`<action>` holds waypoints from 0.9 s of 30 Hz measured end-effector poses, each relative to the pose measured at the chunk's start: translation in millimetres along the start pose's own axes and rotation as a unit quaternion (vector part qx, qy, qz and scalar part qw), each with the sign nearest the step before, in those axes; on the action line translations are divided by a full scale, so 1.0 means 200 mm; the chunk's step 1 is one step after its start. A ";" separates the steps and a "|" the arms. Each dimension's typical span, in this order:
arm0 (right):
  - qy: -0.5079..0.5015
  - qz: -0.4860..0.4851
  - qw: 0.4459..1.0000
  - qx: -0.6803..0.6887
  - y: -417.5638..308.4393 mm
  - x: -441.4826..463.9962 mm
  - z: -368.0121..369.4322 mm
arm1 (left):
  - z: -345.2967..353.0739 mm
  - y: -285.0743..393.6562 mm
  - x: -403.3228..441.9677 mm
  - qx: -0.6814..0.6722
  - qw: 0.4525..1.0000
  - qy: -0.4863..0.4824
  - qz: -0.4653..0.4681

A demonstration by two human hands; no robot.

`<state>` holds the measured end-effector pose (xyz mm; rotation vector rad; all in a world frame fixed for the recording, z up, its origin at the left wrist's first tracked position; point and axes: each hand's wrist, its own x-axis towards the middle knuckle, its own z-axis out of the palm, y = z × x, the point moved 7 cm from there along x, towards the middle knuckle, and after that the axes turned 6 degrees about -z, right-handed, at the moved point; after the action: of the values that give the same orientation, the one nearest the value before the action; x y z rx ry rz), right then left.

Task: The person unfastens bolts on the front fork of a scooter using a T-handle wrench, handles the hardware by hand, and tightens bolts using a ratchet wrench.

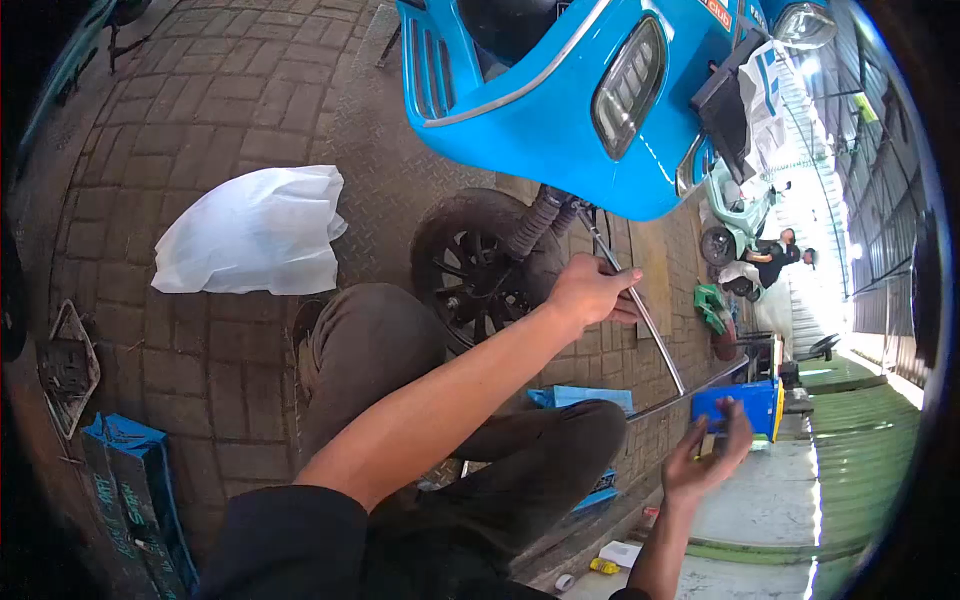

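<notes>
My left hand (592, 292) is wrapped round the shaft of a long metal T-handle wrench (660, 345). The wrench's far end meets the underside of a blue scooter (540, 120), by the ribbed fork boot (537, 225) above the black front wheel (480, 270). Near the wrench's crossbar, my right hand (708, 455) has its fingers apart and slightly curled, with nothing in them. Both of my knees are bent beside the wheel.
A white plastic bag (250, 235) lies on the paving at left. A dark box with blue tape (135, 500) is at lower left, and a blue bin (740, 408) at right. Farther off are a person (775, 262) and a pale green scooter (738, 205).
</notes>
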<state>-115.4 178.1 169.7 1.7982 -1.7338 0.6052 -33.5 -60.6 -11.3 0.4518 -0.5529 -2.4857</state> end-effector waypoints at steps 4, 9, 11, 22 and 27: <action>-0.073 -0.244 0.921 -0.294 -0.26 -0.02 0.11 | 0.01 0.00 0.00 0.003 1.000 0.014 0.003; -0.105 0.036 0.992 -0.059 -0.05 0.09 0.09 | -0.01 -0.03 0.04 0.000 1.000 0.004 0.025; -0.059 0.235 0.961 0.136 0.11 0.02 0.11 | -0.03 -0.04 0.05 0.003 1.000 0.010 0.015; -0.135 -0.304 0.931 -0.150 -0.14 0.03 0.13 | -0.03 -0.06 0.05 0.056 0.998 0.023 0.006; -0.210 -0.137 0.964 0.089 -0.02 0.07 0.23 | -0.03 -0.05 0.02 0.072 0.997 0.030 0.005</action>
<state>-113.3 136.0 144.8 2.3812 -1.6803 0.2822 -37.2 -57.2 -22.3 0.5765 -0.7101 -2.4225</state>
